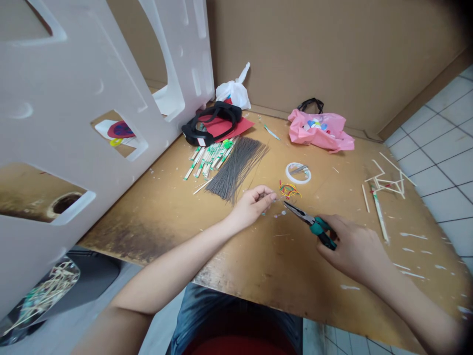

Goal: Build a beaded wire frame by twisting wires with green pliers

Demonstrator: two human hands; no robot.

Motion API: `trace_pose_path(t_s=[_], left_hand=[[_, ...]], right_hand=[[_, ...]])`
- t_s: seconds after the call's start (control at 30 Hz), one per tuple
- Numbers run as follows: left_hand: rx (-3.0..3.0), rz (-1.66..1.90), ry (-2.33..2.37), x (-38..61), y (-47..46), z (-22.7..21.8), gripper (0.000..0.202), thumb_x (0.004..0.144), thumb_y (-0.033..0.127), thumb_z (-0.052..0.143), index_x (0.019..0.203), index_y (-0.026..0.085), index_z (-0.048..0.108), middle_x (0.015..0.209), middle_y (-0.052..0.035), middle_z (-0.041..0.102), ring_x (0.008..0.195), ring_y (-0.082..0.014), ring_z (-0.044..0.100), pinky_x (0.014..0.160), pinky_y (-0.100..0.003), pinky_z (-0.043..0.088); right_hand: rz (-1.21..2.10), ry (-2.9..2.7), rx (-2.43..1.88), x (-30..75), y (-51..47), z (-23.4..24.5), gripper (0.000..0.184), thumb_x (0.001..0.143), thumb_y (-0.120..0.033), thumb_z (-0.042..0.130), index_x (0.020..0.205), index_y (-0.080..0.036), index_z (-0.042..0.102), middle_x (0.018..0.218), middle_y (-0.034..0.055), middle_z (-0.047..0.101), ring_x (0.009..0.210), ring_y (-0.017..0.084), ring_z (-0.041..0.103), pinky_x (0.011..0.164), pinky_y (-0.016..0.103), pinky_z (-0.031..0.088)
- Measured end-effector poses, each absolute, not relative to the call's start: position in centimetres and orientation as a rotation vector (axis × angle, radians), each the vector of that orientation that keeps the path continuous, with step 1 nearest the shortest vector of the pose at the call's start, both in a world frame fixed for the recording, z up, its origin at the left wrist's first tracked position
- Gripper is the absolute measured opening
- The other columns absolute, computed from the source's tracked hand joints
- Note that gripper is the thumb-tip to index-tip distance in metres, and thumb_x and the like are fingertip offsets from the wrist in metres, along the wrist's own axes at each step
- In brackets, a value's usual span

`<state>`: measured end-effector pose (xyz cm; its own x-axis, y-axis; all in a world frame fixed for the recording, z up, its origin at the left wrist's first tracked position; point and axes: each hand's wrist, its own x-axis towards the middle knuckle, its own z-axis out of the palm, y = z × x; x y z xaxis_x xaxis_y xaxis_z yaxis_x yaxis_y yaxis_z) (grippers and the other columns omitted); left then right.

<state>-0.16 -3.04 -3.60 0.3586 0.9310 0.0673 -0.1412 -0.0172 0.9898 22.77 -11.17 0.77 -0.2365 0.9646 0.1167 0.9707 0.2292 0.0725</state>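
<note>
The needle-nose pliers (317,227) are above the table (236,261), between 3 and 4 o'clock from the left hand (253,207), their tips pointing toward it. The right hand (349,244) has its fingers wrapped around the green-and-black handles. The left hand's thumb and fingertips are pinched together; whether something thin lies between them is too small to tell.

The pliers should be rigid and fairly weighty for their size, best held well back on the sleeved handles, which look grippy. The bundle of thin grey wires (238,167), at 11 o'clock from the left hand, is probably light and springy, each wire easiest to pinch near an end. The coloured bands (289,190), between 2 and 3 o'clock, look soft and tangled; the white ring (298,182), at 2 o'clock, seems light, stiff plastic.

The tabletop is brown, scuffed, darkly stained toward 8 o'clock and dotted with white scraps toward 4. A pink plastic bag (338,139) lies between 1 and 2 o'clock, with a brown wall (314,54) behind. A white plastic panel (74,98) stands at 10 o'clock, a grey bin (92,271) at 8, and white tiles (443,148) show beyond the table at 3.
</note>
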Motion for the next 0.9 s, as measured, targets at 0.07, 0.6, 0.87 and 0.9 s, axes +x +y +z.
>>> trace_pose_path(t_s=[0.07,0.6,0.87,0.9], left_hand=[[1.315,1.030,0.813,-0.15,-3.10,-3.59,0.037,0.076,0.051,0.062,0.076,0.014,0.058,0.054,0.0052,0.045,0.050,-0.0066,0.040,0.052,-0.021,0.032],[1.416,0.853,0.781,-0.27,-3.02,-4.20,0.044,0.083,0.056,0.047,0.068,0.015,0.053,0.058,0.0027,0.047,0.054,-0.0084,0.043,0.057,-0.022,0.036],[1.271,0.878,0.655,-0.47,-2.86,-3.56,0.028,0.075,0.042,0.061,0.078,0.014,0.057,0.063,0.0039,0.051,0.055,-0.0064,0.043,0.058,-0.022,0.035],[1.278,0.867,0.648,-0.46,-2.83,-3.65,0.027,0.074,0.040,0.062,0.079,0.014,0.056,0.063,0.0043,0.051,0.054,-0.0061,0.042,0.057,-0.022,0.035]], right_hand=[[-0.212,-2.388,-1.946,22.69,-11.07,0.64,0.032,0.069,-0.028,0.053,0.099,-0.022,0.062,0.081,0.0011,0.069,0.059,0.018,0.062,0.049,0.028,0.033],[-0.383,-2.372,-1.758,22.33,-11.05,0.38,0.034,0.073,-0.031,0.054,0.104,-0.020,0.059,0.087,0.0027,0.069,0.067,0.018,0.065,0.048,0.026,0.034],[-0.431,-2.354,-1.699,22.49,-10.70,0.71,0.034,0.073,-0.030,0.054,0.103,-0.017,0.060,0.083,0.0036,0.068,0.067,0.019,0.065,0.049,0.027,0.039],[-0.435,-2.345,-1.696,22.56,-10.66,0.69,0.033,0.073,-0.030,0.054,0.102,-0.017,0.060,0.082,0.0036,0.068,0.068,0.019,0.065,0.049,0.027,0.039]])
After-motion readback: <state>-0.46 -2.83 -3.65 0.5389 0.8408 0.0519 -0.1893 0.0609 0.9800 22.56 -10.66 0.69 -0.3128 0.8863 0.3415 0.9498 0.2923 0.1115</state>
